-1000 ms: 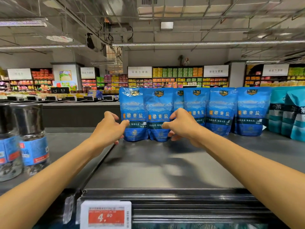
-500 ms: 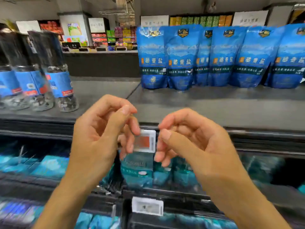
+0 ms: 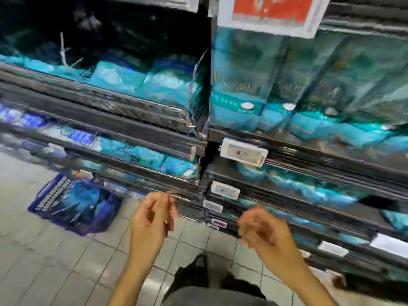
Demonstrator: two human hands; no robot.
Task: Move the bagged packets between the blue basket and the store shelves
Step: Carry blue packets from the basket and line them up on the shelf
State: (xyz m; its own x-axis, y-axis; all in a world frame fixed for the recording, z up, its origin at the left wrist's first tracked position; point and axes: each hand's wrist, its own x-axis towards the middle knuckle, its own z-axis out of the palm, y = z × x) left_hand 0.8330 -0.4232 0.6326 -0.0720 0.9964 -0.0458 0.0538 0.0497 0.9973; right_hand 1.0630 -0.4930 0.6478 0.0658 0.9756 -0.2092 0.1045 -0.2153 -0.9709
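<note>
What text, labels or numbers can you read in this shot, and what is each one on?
None reads clearly; the frame is motion-blurred.
Red price sign at the top: characters smeared.
White shelf tags: print too small and blurred.
Teal packets: lettering illegible.
Blue basket: no visible text.

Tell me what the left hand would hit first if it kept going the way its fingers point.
Probably the dark front edge of the low shelf just beyond the left hand; blur leaves depth unclear.
</note>
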